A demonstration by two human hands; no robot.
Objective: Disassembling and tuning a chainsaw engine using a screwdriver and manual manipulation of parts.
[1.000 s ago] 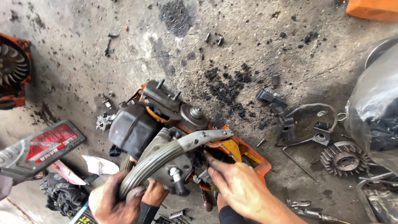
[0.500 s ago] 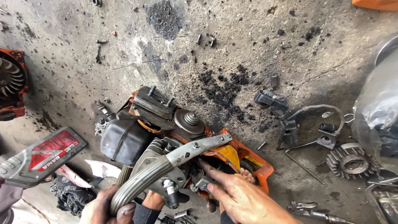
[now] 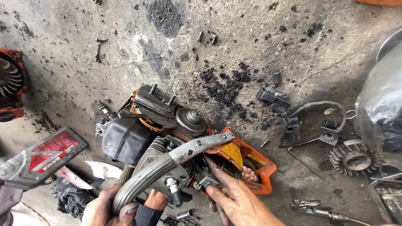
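Note:
A dismantled orange chainsaw engine [image 3: 167, 125] lies on the dirty concrete floor, with a black tank, a grey finned cylinder and a clutch drum showing. A curved grey front handle bar [image 3: 167, 165] arches over it. My left hand [image 3: 111, 209] is wrapped around the lower end of that bar. My right hand [image 3: 234, 196] reaches in from below, its fingers pressed against small parts [image 3: 208, 180] on the engine's right side under the bar's metal bracket.
A red and grey cover [image 3: 39, 157] lies at left, an orange fan housing [image 3: 10, 83] at the far left edge. A flywheel [image 3: 355, 157], an ignition coil with cable [image 3: 289, 113], loose screws and a plastic bag [image 3: 385, 96] lie at right.
The view has shifted so the engine sits a little higher and closer. My right hand's fingers have moved further in under the handle bracket. My left hand keeps its grip on the bar.

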